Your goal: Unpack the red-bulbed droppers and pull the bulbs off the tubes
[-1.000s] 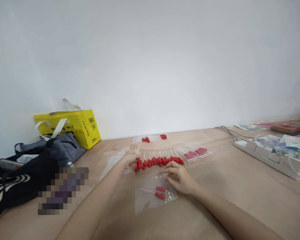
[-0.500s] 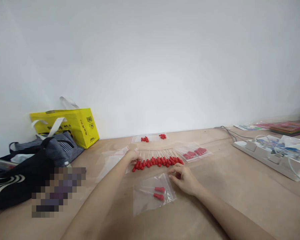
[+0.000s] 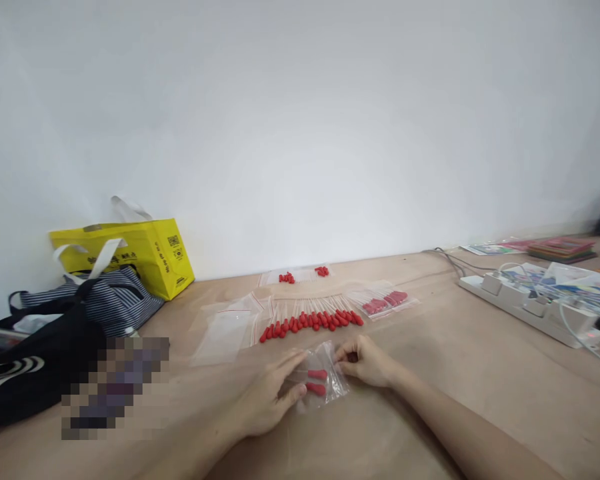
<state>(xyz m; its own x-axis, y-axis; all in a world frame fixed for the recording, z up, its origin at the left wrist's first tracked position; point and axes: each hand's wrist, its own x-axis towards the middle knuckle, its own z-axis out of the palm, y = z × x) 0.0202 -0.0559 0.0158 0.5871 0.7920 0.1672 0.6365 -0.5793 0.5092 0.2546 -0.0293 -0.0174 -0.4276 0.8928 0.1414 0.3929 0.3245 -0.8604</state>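
A clear zip bag lies in front of me with two red-bulbed droppers inside. My left hand rests on the bag's left part, thumb and fingers apart, covering the droppers' thin stems. At the bag's right edge, my right hand has thumb and forefinger closed on the zip end. Beyond both hands, several loose droppers lie in a fanned row, bulbs toward me. Flat zip bags lie to their left. A filled bag of droppers lies at the row's right end.
Toward the wall lies another bag with red-bulbed droppers. A yellow shopping bag, a striped bag and a black bag stand at left. On the right are a white power strip with cables and a coloured stack.
My left hand has come back from the left end of the dropper row onto the zip bag. My right hand stays at the bag's right edge. The view has shifted slightly.
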